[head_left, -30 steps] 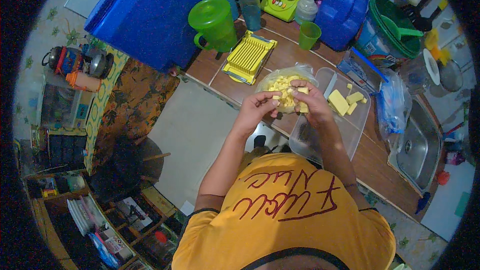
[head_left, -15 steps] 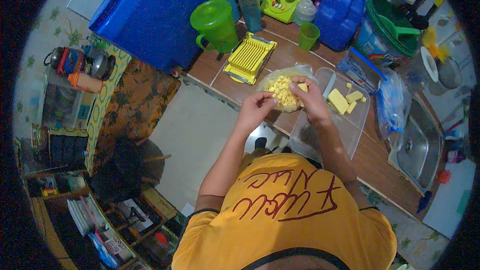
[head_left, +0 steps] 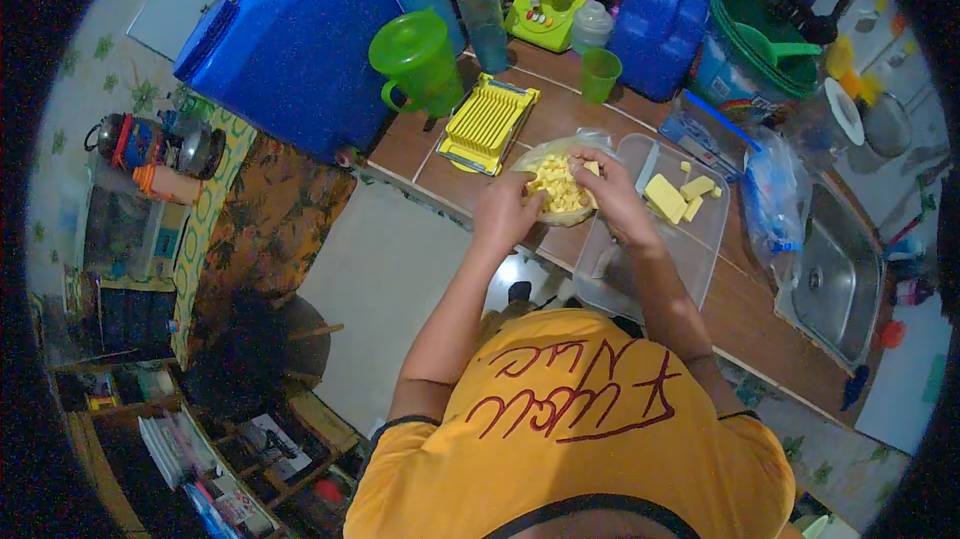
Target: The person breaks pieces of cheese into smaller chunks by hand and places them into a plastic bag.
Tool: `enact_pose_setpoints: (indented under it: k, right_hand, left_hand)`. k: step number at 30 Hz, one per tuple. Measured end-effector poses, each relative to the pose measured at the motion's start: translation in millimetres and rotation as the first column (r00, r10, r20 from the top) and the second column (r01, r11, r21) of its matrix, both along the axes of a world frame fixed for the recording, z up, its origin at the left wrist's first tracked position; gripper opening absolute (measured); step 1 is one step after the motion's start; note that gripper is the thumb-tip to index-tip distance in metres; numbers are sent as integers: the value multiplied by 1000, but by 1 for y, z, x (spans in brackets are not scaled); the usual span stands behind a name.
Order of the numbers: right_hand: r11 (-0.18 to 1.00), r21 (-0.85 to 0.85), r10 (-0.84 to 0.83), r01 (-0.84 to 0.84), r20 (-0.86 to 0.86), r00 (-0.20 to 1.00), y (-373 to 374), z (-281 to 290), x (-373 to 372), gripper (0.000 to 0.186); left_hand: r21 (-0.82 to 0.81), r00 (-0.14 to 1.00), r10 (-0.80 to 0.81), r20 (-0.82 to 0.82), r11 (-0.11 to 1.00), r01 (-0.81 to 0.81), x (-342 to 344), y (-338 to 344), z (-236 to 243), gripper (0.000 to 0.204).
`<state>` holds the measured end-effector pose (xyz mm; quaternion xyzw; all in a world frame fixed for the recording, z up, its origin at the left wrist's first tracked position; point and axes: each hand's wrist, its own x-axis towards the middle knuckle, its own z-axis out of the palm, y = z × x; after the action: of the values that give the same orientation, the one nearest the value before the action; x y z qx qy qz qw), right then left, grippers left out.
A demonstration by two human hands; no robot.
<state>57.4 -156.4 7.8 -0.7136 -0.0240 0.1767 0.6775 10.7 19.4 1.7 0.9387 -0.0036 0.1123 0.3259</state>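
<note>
A clear plastic bag [head_left: 560, 204] full of small pale-yellow chunks lies open at the counter's front, between my hands. My left hand [head_left: 505, 204] is closed at its left side, its fingertips too small to show what they pinch. My right hand [head_left: 610, 194] grips a yellow piece [head_left: 591, 168] over the bag's right side. Just right of it, a clear plastic tray [head_left: 700, 239] carries a knife [head_left: 648, 164] and several butter-like yellow blocks [head_left: 664, 197]. Left of the bag rests a yellow slicer [head_left: 488, 121] with parallel bars.
Along the back of the brown tiled counter [head_left: 420, 159] stand blue jerrycans [head_left: 280, 49], a green pitcher [head_left: 410, 49], bottles [head_left: 475, 19], a green cup [head_left: 600, 74] and green buckets [head_left: 750, 79]. Plastic bags [head_left: 770, 199] lie by the steel sink [head_left: 835, 289] at right.
My head's view has shifted slightly, so the counter's items sit a little further left. Both hands have shifted slightly at the bag, and the yellow piece in my right hand shows less.
</note>
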Motion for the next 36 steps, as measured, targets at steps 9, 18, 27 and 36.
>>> enact_pose_setpoints:
  k: [9,18,27,36]
  right_hand:
    - [707,705,274,-50,-208,939,-4,2,-9,47]
    - [878,466,118,-110,12,993,2,15,-21,51]
    - [936,311,150,-164,71,986,-3,29,-34,56]
    - [921,339,194,-191,25,981,-10,42,-39,59]
  left_hand:
    - [-575,983,-75,-166,818,-35,-9,3,9,27]
    - [-917,922,-326,-211,392,-71,-20,1,17,35]
    - [-957,927,-324,-190,272,-101,-23,-8,25,33]
    - [-952,913,-371,-166,301,-51,-28,-7,29,32]
